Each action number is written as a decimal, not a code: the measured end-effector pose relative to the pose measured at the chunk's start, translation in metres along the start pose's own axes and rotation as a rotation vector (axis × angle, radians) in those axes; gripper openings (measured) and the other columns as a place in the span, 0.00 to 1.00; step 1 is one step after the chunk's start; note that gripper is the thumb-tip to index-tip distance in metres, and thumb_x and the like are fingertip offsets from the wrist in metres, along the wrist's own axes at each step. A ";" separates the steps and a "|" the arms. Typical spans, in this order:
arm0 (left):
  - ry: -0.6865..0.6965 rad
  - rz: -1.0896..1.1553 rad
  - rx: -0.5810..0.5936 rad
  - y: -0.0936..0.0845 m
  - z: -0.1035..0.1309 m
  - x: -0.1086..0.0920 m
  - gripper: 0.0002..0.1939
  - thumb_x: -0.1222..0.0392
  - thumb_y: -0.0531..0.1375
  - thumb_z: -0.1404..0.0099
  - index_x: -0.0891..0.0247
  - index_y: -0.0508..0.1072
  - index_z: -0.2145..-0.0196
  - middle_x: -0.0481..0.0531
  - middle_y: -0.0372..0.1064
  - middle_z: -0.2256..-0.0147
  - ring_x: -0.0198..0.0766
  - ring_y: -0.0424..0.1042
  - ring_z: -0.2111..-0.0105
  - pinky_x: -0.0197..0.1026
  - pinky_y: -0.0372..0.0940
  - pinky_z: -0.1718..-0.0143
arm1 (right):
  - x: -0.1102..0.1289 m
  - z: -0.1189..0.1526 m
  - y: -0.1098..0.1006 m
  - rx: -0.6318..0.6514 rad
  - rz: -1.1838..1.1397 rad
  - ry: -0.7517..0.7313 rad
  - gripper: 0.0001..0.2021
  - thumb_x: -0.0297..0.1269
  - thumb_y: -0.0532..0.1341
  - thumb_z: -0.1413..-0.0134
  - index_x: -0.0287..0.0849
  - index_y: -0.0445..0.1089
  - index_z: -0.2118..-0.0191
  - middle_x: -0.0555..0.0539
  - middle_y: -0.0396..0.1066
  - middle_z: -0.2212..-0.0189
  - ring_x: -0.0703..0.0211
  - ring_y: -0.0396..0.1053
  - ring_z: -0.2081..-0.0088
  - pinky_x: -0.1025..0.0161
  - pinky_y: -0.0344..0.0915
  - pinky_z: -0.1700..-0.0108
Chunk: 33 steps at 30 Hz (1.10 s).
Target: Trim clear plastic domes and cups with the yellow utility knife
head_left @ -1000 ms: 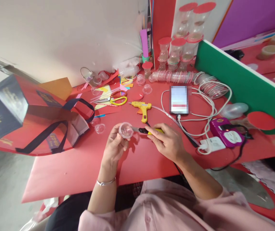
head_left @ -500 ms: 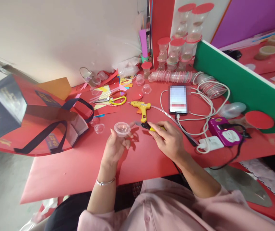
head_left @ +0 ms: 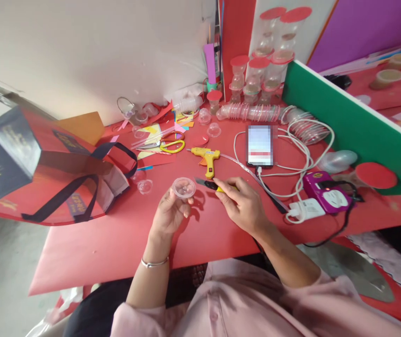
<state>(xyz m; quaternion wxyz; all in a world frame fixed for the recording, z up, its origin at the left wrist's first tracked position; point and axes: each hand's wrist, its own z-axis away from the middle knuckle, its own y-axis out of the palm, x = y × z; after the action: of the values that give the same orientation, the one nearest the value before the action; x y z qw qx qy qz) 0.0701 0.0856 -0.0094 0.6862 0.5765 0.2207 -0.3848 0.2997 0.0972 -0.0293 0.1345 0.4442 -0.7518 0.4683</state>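
A small clear plastic cup [head_left: 184,187] is held by its side in my left hand [head_left: 171,209], above the red table. My right hand [head_left: 244,202] grips a yellow and black utility knife [head_left: 211,185], its blade pointing left toward the cup, with a small gap between them. Just behind the knife lies a yellow glue gun [head_left: 207,158]. Yellow-handled scissors [head_left: 172,146] rest on paper scraps farther left. Another clear cup [head_left: 144,186] sits on the table left of my left hand.
A red paper bag [head_left: 70,173] covers the table's left end. At the right are a phone [head_left: 259,145], looped white cable, a purple power strip [head_left: 328,192] and a green divider [head_left: 340,131]. Stacked cups [head_left: 249,112] line the back.
My left hand has brought the cup slightly right and up, closer to the blade. The knife has shifted a little and its blade shows more clearly.
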 end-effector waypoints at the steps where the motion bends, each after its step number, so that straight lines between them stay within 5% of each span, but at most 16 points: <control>1: 0.013 0.009 -0.018 0.000 0.000 -0.001 0.25 0.50 0.70 0.39 0.65 0.73 0.48 0.55 0.76 0.61 0.35 0.76 0.69 0.28 0.67 0.82 | 0.001 0.000 -0.001 0.016 -0.007 -0.014 0.21 0.36 0.60 0.33 0.53 0.69 0.37 0.44 0.73 0.56 0.55 0.72 0.56 0.58 0.69 0.55; 8: 0.015 0.070 0.014 -0.002 0.001 -0.003 0.22 0.51 0.67 0.35 0.63 0.74 0.48 0.56 0.77 0.59 0.35 0.76 0.68 0.27 0.68 0.82 | 0.004 0.000 0.001 0.045 -0.015 -0.022 0.20 0.37 0.59 0.32 0.53 0.69 0.37 0.45 0.74 0.56 0.57 0.72 0.57 0.60 0.69 0.55; 14: -0.128 0.129 0.031 0.005 0.004 -0.007 0.27 0.48 0.66 0.35 0.60 0.72 0.41 0.66 0.71 0.42 0.30 0.70 0.74 0.25 0.58 0.88 | 0.000 -0.004 0.000 0.001 -0.090 0.166 0.21 0.40 0.57 0.31 0.52 0.66 0.35 0.43 0.72 0.57 0.54 0.73 0.56 0.57 0.71 0.53; 19: -0.163 0.057 0.101 0.006 0.004 -0.002 0.31 0.40 0.66 0.39 0.61 0.74 0.45 0.67 0.73 0.45 0.33 0.71 0.73 0.28 0.56 0.89 | 0.012 -0.020 0.003 0.112 -0.397 0.335 0.28 0.42 0.63 0.36 0.54 0.62 0.32 0.44 0.75 0.48 0.52 0.74 0.47 0.53 0.71 0.43; 23: -0.123 0.036 0.091 0.002 0.002 0.004 0.28 0.43 0.70 0.41 0.65 0.75 0.50 0.62 0.77 0.55 0.34 0.74 0.73 0.27 0.59 0.88 | 0.026 -0.034 0.006 0.298 -0.638 0.373 0.24 0.45 0.61 0.34 0.54 0.64 0.34 0.47 0.77 0.49 0.55 0.76 0.49 0.55 0.73 0.45; 28: 0.041 0.075 -0.051 -0.003 0.000 0.002 0.31 0.50 0.73 0.44 0.57 0.71 0.46 0.53 0.77 0.60 0.34 0.76 0.72 0.26 0.63 0.86 | 0.018 -0.041 0.001 0.182 -0.352 0.156 0.21 0.42 0.56 0.30 0.52 0.64 0.34 0.45 0.76 0.49 0.54 0.75 0.48 0.55 0.70 0.44; 33: 0.104 0.046 -0.063 -0.004 0.002 -0.004 0.26 0.52 0.72 0.41 0.57 0.74 0.46 0.55 0.76 0.55 0.35 0.77 0.65 0.27 0.66 0.81 | 0.010 -0.034 0.001 0.159 0.039 0.019 0.21 0.44 0.52 0.28 0.50 0.65 0.34 0.44 0.77 0.60 0.55 0.75 0.61 0.61 0.69 0.60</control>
<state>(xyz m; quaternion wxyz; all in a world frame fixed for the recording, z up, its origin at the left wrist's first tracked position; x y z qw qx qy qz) 0.0643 0.0848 -0.0082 0.7002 0.5789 0.2546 -0.3312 0.2860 0.1194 -0.0056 0.0967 0.4344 -0.7194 0.5332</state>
